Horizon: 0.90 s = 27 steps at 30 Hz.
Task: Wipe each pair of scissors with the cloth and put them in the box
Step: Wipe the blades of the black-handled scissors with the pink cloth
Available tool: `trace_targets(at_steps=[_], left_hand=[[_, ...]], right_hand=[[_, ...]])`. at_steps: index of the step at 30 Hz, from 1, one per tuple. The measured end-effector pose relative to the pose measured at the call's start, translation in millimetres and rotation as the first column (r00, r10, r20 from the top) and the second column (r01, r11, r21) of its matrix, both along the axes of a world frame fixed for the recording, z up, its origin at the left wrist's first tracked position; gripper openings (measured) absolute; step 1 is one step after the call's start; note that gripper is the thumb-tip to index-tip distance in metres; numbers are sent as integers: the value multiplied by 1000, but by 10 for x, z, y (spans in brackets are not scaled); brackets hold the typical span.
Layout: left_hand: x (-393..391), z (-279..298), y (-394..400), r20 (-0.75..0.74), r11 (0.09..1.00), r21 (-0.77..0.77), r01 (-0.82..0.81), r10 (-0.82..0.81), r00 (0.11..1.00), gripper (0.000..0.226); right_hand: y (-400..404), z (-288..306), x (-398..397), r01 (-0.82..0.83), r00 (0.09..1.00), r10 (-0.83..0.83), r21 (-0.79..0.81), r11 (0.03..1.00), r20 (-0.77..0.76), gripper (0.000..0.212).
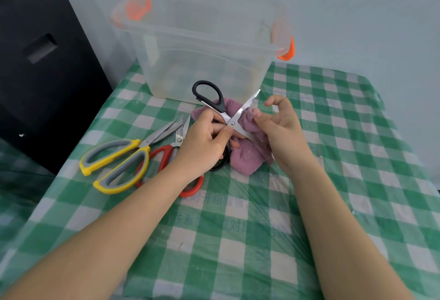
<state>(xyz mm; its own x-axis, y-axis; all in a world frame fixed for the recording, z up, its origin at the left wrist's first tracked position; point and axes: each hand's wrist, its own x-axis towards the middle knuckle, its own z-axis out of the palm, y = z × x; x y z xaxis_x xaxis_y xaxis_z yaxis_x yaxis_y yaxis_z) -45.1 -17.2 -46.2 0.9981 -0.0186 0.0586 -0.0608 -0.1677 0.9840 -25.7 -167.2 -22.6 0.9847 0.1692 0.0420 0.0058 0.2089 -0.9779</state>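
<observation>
The left hand (202,143) is gripping the black-handled scissors (215,99) near the pivot, fingers (228,130) curled and pinching the metal, with the blades splayed wide open and one black loop pointing up towards the box. The right hand (283,130) is pinching the purple cloth (247,154) against one blade, thumb and fingers closed on the fabric, and the cloth is bunching down onto the bench (262,240) with its green checked cover. The clear plastic box (202,45) with orange latches is standing just behind the hands, at the far edge of the bench. To the left, the yellow-and-grey scissors (116,164) and the red-handled scissors (166,156) are lying on the bench, touching each other, the red pair partly under the left forearm.
</observation>
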Motion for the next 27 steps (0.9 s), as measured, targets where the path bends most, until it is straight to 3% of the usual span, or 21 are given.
trace_targets(at_steps=[4, 8, 13, 21, 25, 27], left_hand=[[-16, -6, -1, -3, 1000, -12, 7, -7, 1000, 11], [-9, 2, -5, 10, 1000, 7, 15, -15, 1000, 11], [-26, -16, 1, 13, 1000, 1, 28, -28, 1000, 17], [-5, 5, -2, 6, 1000, -12, 13, -13, 1000, 13], [-24, -13, 3, 7, 1000, -26, 10, -10, 1000, 13], [-22, 1, 9, 10, 999, -35, 6, -6, 1000, 13]], right_hand=[[20, -46, 16, -34, 999, 34, 34, 999, -22, 35], [90, -79, 34, 58, 998, -58, -29, 998, 10, 46], [118, -118, 46, 157, 988, -156, -113, 981, 14, 41], [-57, -3, 62, -30, 987, 49, 124, 992, -154, 32], [-124, -52, 86, 47, 982, -24, 117, 992, -190, 24], [-119, -62, 110, 90, 973, -44, 198, 976, -225, 21]])
